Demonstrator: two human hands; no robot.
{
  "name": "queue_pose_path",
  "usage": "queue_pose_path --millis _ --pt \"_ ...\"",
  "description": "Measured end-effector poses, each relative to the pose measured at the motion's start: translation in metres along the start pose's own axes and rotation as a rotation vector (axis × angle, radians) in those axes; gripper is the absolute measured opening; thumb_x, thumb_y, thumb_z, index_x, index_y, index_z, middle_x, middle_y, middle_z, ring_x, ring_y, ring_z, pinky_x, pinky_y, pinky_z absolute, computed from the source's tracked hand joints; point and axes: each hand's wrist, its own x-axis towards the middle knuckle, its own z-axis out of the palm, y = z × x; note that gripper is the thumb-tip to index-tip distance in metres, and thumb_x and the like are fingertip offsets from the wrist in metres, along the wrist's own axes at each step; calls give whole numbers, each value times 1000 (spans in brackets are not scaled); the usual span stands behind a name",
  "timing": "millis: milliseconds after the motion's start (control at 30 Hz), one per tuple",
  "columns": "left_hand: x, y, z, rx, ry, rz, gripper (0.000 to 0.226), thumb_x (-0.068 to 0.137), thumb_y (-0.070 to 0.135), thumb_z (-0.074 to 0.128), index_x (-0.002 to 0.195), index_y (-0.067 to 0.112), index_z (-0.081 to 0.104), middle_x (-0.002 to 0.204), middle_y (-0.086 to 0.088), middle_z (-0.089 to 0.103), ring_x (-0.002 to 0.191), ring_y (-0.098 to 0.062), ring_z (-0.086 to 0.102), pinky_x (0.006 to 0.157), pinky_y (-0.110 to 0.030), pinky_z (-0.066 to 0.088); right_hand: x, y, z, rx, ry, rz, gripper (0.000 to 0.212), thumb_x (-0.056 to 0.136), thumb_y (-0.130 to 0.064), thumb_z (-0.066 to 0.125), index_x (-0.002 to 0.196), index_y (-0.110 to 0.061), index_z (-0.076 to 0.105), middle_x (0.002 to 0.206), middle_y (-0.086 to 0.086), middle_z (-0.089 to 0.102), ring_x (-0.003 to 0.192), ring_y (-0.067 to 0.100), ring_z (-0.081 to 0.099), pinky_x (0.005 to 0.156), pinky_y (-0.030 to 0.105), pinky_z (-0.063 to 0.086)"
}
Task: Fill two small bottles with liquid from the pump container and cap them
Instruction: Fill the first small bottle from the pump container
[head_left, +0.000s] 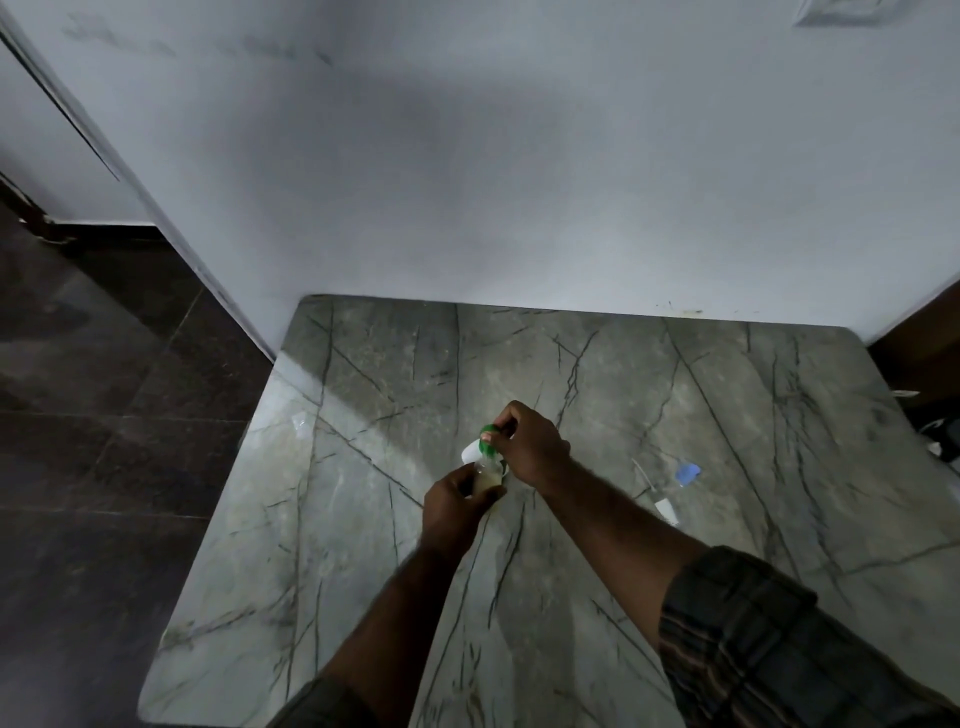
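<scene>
Mid-table (675, 571), the left hand (457, 501) wraps a small bottle (485, 480) holding pale liquid, its mouth under the white spout (470, 452). The right hand (530, 449) presses on the green pump (488, 431) — fingers closed over its head. To do this well, I judge: keep the mouth tight under the spout, press slowly, stop short of the brim. Another bottle (670, 486), blue cap, lies well to the right.

Both hands (457, 499) (530, 447) clenched, close together.
</scene>
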Motion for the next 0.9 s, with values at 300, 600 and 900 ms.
queue_pose_path --millis 300,600,900 --pt "1 3 -3 3 0 2 50 80 29 82 126 17 67 108 -1 76 90 -12 70 68 -10 50 0 -4 -5 26 -18 13 18 88 -37 69 97 -23 61 102 -6 68 101 18 63 102 49 44" --pt "2 -1 -1 15 -6 -11 50 81 32 81 126 17 67 107 0 76 92 -13 71 76 -19 56 2 -1 -3 29 -40 5 19 89 -36 69 97 -21 60 104 -3 69 102 21 63 102 50 44" --pt "4 -4 3 -19 17 -24 42 78 29 83 117 17 73 97 2 78 86 -11 73 76 -26 59 3 2 2 20 -14 -6 19 90 -36 68 97 -21 60 101 -4 68 100 20 63 102 51 44"
